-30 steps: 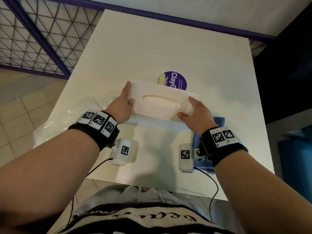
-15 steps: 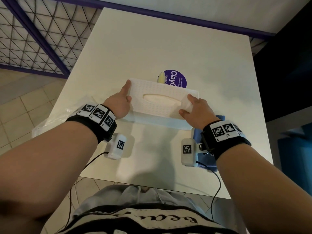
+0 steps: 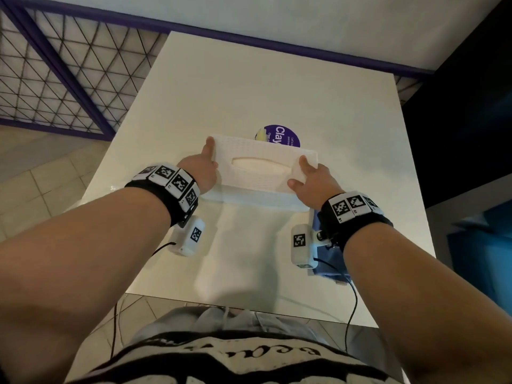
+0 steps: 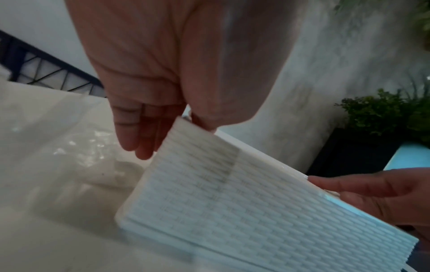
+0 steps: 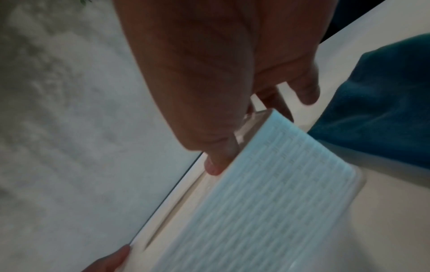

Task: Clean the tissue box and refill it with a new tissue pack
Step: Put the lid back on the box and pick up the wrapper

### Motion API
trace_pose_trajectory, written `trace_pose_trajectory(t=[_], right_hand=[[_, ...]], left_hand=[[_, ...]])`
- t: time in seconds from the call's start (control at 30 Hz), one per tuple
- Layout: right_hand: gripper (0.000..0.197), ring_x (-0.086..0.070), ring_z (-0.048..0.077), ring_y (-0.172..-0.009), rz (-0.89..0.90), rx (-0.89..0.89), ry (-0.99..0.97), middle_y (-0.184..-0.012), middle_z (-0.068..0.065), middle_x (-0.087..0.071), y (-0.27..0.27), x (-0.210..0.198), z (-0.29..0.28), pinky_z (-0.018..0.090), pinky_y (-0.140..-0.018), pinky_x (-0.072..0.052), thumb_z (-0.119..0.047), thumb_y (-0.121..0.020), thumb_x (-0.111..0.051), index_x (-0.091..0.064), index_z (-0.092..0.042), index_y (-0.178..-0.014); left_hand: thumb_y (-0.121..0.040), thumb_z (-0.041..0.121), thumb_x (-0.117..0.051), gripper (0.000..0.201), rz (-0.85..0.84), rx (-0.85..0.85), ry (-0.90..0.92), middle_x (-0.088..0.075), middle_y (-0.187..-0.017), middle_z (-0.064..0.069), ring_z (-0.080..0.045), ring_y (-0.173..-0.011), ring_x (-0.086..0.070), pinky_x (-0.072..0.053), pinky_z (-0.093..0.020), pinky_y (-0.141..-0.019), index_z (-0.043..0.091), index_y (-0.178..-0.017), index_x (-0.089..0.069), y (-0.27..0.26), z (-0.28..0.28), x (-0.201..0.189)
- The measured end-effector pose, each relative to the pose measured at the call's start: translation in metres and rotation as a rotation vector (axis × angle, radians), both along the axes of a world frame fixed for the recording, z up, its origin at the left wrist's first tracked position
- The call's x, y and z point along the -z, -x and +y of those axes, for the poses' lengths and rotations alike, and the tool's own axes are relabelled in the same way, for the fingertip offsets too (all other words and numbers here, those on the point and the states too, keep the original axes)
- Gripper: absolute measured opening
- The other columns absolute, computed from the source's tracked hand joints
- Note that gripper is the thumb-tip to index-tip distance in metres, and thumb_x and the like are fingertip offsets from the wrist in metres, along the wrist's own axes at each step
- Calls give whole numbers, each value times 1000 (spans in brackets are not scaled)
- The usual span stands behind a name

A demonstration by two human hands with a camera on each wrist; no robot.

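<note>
A white tissue box (image 3: 260,184) with a woven pattern is held between both hands over the middle of the white table (image 3: 277,79). White tissue (image 3: 256,164) shows through its oval slot. My left hand (image 3: 202,170) grips the box's left end, thumb on top and fingers down the side (image 4: 137,139). My right hand (image 3: 313,181) grips the right end the same way, thumb along the top edge (image 5: 218,158). In the wrist views the box (image 4: 256,211) (image 5: 267,193) looks tilted. I cannot tell whether its base touches the table.
A round purple item (image 3: 282,135) lettered "Clay" lies just behind the box. Under my right wrist lies a blue cloth (image 3: 329,256) (image 5: 384,101). Clear plastic wrap (image 4: 69,147) lies at the table's left edge. A purple mesh railing (image 3: 69,65) stands far left.
Both hands have carried the box a little farther from me across the table. Their grip on its two ends has stayed the same.
</note>
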State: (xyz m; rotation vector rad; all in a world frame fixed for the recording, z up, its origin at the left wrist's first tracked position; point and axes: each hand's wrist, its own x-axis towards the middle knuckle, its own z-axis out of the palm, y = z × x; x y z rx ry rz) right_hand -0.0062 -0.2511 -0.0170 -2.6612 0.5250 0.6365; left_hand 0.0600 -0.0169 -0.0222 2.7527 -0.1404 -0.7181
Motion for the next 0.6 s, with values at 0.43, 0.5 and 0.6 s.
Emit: trace_pose_trajectory(t=[0.43,0.5,0.6], right_hand=[[45,-6,25,-148,-185,-113,157,-161,3,-10,-24,16,46,51,-119,-6,-50,-95,-33,-61,-32,-124],[47,4,27,-149,-168,-91,147,-162,5,3,-26,24,54,54,-118,0,-44,-96,-29,-51,-31,-135],[53,18,25,-147,-131,-21,123,-159,4,20,-29,28,65,55,-116,11,-40,-95,-26,-30,-31,-147]], left_hand=[[-101,36,-20,62,-194,275,-79,13,-161,-5,-21,-148,11,5,-47,-118,13,-153,7,16,-18,30],[-102,36,-19,62,-182,278,-87,14,-161,-4,-21,-148,12,5,-47,-118,13,-152,8,16,-18,28],[-102,36,-19,62,-166,276,-88,15,-161,-4,-20,-148,13,6,-47,-118,13,-152,9,17,-19,27]])
